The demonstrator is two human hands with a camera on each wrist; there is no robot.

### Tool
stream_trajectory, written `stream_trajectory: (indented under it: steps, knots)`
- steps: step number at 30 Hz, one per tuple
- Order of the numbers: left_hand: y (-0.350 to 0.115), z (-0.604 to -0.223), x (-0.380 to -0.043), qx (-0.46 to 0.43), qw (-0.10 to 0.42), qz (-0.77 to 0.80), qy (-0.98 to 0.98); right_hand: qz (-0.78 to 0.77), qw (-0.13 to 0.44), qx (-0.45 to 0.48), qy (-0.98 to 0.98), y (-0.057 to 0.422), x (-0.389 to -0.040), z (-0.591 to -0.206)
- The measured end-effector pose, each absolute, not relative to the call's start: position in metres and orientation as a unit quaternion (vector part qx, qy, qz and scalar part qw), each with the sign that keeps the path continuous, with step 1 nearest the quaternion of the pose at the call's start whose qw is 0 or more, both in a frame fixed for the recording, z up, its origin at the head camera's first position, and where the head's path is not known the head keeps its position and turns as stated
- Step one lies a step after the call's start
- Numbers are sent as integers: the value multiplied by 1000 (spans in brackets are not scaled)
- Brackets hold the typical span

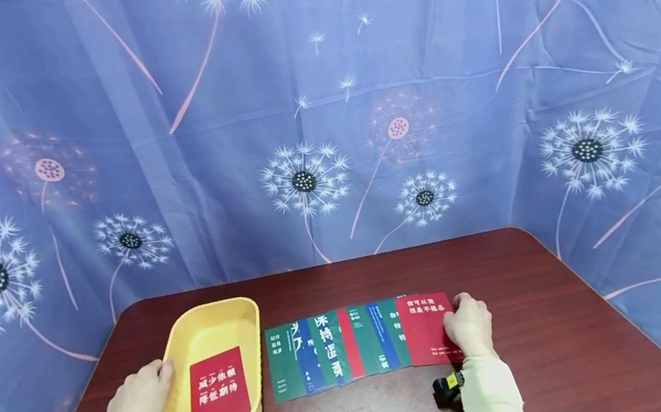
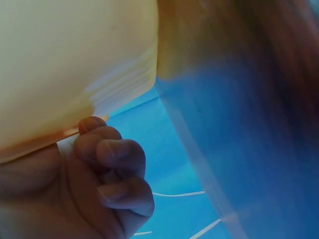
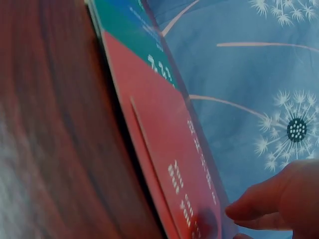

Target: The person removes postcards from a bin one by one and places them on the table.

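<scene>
My left hand point(image 1: 134, 406) grips the left rim of a yellow plastic tray point(image 1: 213, 313), thumb over the edge and fingers curled below it in the left wrist view. Inside the tray lies a red card point(image 1: 217, 392) with white lettering. Right of the tray, overlapping green, blue and red cards point(image 1: 362, 339) form a row on the table. At its right end, my right hand point(image 1: 472, 328) pinches the right edge of a red card point(image 1: 428, 342). In the right wrist view, this red card point(image 3: 187, 199) lies over another red surface; the fingertips' contact is partly hidden.
The dark reddish wooden table point(image 1: 563, 342) has rounded far corners. Behind and beside it hangs a blue curtain point(image 1: 311, 92) printed with dandelions. A black strap with a yellow tag point(image 1: 454, 380) sits at my right wrist.
</scene>
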State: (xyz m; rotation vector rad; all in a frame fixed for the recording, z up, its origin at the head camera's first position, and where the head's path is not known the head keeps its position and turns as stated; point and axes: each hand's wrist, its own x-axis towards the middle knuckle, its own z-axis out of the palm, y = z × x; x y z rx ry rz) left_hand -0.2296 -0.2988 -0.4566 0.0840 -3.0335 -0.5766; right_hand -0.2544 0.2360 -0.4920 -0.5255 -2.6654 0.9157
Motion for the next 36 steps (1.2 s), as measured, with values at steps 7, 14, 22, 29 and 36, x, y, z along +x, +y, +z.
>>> stream_trajectory:
  steps: [7,14,22,29,36]
  knots:
    - [-300,-457,-230,24,29,-185,-982,348,153,-157,-911,214,-256,-479]
    - [-300,-456,-231,28,19,-185,-982,410,170,-73,-893,181,-258,-467]
    - [-299,-456,-231,30,19,-186,-982,476,155,-15,-866,143,-253,-460]
    - [-298,-457,-231,31,17,-189,-981,486,150,44,-860,106,-244,-458]
    - [-299,-458,-230,31,21,-191,-981,479,121,108,-863,72,-232,-455]
